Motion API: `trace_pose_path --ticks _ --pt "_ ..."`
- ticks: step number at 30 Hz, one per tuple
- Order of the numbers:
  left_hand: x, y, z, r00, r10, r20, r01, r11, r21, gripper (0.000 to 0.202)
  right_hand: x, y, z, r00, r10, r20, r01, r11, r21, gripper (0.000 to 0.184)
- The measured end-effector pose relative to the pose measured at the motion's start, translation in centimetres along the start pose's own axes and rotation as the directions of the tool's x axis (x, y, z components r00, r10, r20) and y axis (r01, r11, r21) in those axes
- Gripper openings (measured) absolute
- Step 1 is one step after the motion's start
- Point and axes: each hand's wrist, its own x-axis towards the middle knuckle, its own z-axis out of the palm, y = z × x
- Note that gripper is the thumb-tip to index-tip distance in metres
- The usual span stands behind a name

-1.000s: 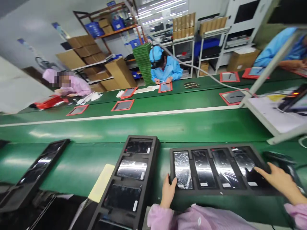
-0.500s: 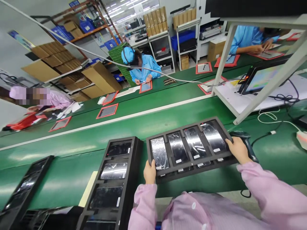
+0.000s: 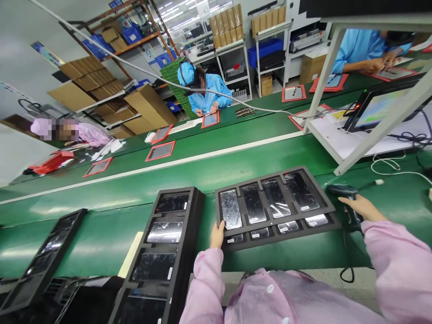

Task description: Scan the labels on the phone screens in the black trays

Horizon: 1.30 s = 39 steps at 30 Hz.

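A black foam tray (image 3: 270,222) holds several phone screens (image 3: 254,203) in slots, each with a small white label. It lies over a second tray (image 3: 280,238), whose screens show along the near side. My left hand (image 3: 218,235) grips the upper tray's near left corner, thumb on top. My right hand (image 3: 366,208) is closed around the handle of a dark barcode scanner (image 3: 342,190), right of the trays; some fingers are hidden. Left of my left hand stands a tall stack of similar trays (image 3: 194,220), its top one filled with screens.
Another tray (image 3: 72,229) lies far left. A white metal stand (image 3: 320,85) carries a monitor (image 3: 381,108) at the right, with cables trailing over the green bench (image 3: 189,173). Across the line, co-workers (image 3: 209,92) handle panels in red trays (image 3: 160,151).
My right hand has let go of the tray's right edge and moved right onto the barcode scanner. The upper tray has come to rest further back over the lower one.
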Motion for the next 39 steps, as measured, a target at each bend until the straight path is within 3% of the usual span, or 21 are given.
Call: trace_pose_path --ticks 3,7,10,13,19,25,32,39 --pt "0.5 -0.4 0.0 1.000 0.013 0.005 -0.013 1.000 -0.021 0.024 -1.1 -0.4 -1.3 0.988 0.055 0.145 -0.081 0.981 0.178 0.019" --pt "1.1 -0.9 0.2 0.999 0.029 0.015 -0.028 0.999 -0.046 0.026 -5.5 0.2 -1.3 0.971 -0.001 0.237 -0.079 0.941 0.328 0.038" --pt "1.3 -1.1 0.3 0.999 0.041 0.017 -0.040 0.998 -0.056 0.028 -8.9 0.3 -0.2 0.961 -0.105 0.258 0.021 0.951 0.307 0.062" --pt "1.5 -1.4 0.4 0.998 0.061 0.018 -0.060 0.997 -0.056 0.028 -10.9 -0.4 0.9 0.947 -0.156 0.282 0.099 0.974 0.205 0.064" --pt "1.7 -1.4 0.5 0.994 0.105 0.031 -0.104 0.993 -0.054 0.026 -10.9 -1.4 1.8 0.962 -0.040 0.270 0.021 0.997 0.073 0.059" --pt "1.6 -1.1 0.3 0.992 0.119 0.047 -0.117 0.992 -0.043 0.028 -10.6 -0.7 2.3 0.971 -0.023 0.236 0.003 0.997 0.081 0.057" --pt "1.3 -0.9 0.3 0.989 0.127 0.075 -0.126 0.992 -0.014 0.032 -13.9 -1.9 5.9 0.929 -0.109 0.354 0.041 0.980 0.195 0.042" --pt "0.9 -0.2 0.1 0.987 0.125 0.098 -0.127 0.992 0.011 0.038 -15.5 -3.1 8.2 0.934 -0.159 0.321 0.093 0.973 0.212 0.046"
